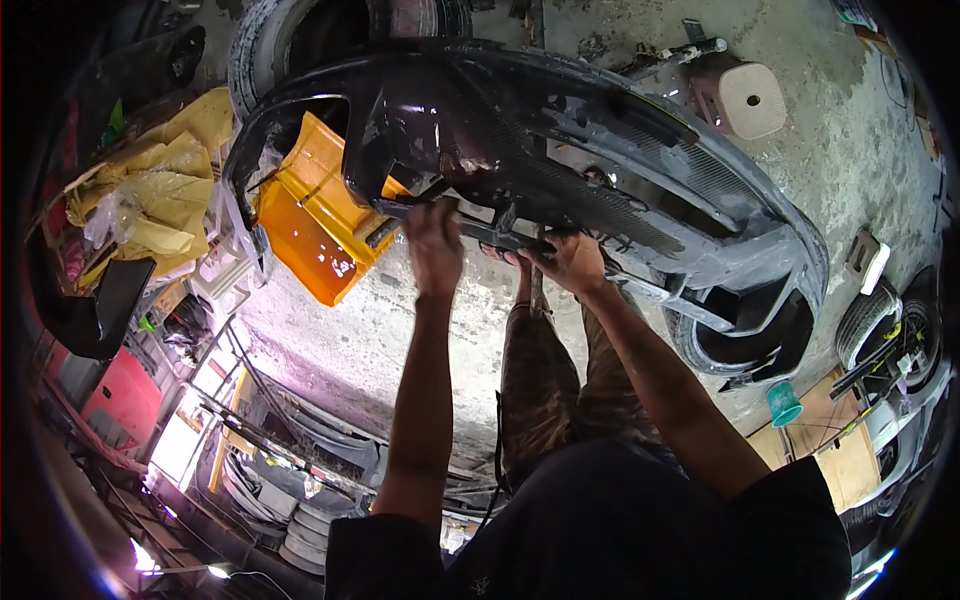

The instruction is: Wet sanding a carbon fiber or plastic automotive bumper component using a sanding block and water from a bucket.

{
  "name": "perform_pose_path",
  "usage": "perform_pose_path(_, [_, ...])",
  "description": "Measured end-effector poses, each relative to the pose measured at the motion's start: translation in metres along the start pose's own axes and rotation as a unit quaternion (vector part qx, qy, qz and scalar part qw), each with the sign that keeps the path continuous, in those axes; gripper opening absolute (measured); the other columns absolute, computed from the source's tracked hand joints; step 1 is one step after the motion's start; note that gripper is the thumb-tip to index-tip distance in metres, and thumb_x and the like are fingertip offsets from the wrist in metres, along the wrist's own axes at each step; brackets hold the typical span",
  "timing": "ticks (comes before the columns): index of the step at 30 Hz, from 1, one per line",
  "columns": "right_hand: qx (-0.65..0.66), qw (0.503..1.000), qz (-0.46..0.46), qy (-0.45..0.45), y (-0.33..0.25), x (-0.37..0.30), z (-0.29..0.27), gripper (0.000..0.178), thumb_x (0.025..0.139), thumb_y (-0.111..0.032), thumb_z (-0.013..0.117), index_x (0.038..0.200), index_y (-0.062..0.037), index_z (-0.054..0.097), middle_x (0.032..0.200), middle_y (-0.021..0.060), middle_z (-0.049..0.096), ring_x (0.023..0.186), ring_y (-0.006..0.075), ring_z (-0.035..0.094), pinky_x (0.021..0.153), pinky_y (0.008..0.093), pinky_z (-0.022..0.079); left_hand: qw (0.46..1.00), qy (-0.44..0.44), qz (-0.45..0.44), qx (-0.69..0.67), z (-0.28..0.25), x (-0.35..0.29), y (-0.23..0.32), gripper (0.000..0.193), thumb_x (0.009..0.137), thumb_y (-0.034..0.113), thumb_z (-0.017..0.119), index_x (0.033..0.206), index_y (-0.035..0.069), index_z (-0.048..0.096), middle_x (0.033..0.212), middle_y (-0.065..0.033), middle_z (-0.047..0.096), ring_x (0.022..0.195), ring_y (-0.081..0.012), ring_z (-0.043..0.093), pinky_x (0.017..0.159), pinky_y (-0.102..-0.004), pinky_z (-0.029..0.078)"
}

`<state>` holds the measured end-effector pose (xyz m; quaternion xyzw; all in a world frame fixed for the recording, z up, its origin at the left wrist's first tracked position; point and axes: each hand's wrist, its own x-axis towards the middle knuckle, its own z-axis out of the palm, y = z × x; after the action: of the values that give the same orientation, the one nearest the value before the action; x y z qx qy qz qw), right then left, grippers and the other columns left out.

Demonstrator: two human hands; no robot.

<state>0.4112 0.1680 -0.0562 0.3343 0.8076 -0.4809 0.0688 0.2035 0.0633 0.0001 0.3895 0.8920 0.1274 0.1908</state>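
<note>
A large black car bumper [480, 120], worn grey along parts of its edges and with carbon-like patterned areas, lies across the space in front of me. My right hand [572, 262] is closed round the bumper's near edge close to its middle, thumb and fingers bent over the rim. To its left, my left hand [433, 245] is at the same near edge, smeared by motion. Its fingers are not clear, and I cannot tell whether it holds anything. An orange painted panel [315, 220] shows beyond and below the bumper's left end.
Tyres [262, 60] lie behind the bumper's far side. A beige plastic stool [745, 98] stands at the far right. Crumpled yellow paper [170, 200] is piled at the left. A teal bucket [785, 403] and a wheel [905, 340] are at the right.
</note>
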Motion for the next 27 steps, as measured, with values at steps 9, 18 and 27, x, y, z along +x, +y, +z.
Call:
perform_pose_path(9, [-0.008, 0.998, 0.045, -0.054, -0.015, 0.009, -0.002, 0.056, 0.084, -0.059, 0.068, 0.099, -0.0059, 0.074, 0.101, 0.0161, 0.073, 0.091, 0.0355, 0.071, 0.078, 0.0446, 0.058, 0.998, 0.057, 0.009, -0.016, -0.009, 0.001, -0.018, 0.025, 0.094, 0.008, 0.06, 0.119, 0.004, 0.063, 0.11, -0.0182, 0.059, 0.102, -0.0399, 0.053, 0.089, -0.0496, 0.044])
perform_pose_path(18, [-0.04, 0.997, -0.007, 0.061, 0.003, 0.001, 0.006, 0.05, 0.077, -0.053, 0.08, 0.096, -0.0073, 0.074, 0.093, 0.0144, 0.072, 0.085, 0.0357, 0.07, 0.074, 0.044, 0.056, 0.983, 0.093, -0.031, -0.158, -0.015, -0.102, -0.096, 0.026, 0.097, 0.009, 0.063, 0.122, 0.002, 0.059, 0.114, -0.0162, 0.061, 0.098, -0.0295, 0.061, 0.08, -0.0385, 0.051])
perform_pose_path(27, [-0.019, 0.996, 0.007, 0.083, -0.029, 0.004, -0.002, 0.031, 0.088, -0.033, 0.076, 0.094, -0.0025, 0.074, 0.074, 0.0126, 0.069, 0.063, 0.0235, 0.066, 0.059, 0.0355, 0.05, 0.608, 0.137, -0.352, -0.698, -0.023, -0.051, -0.413, 0.033, 0.097, 0.034, 0.066, 0.112, 0.005, 0.063, 0.087, -0.008, 0.065, 0.069, -0.0202, 0.063, 0.062, -0.0357, 0.054])
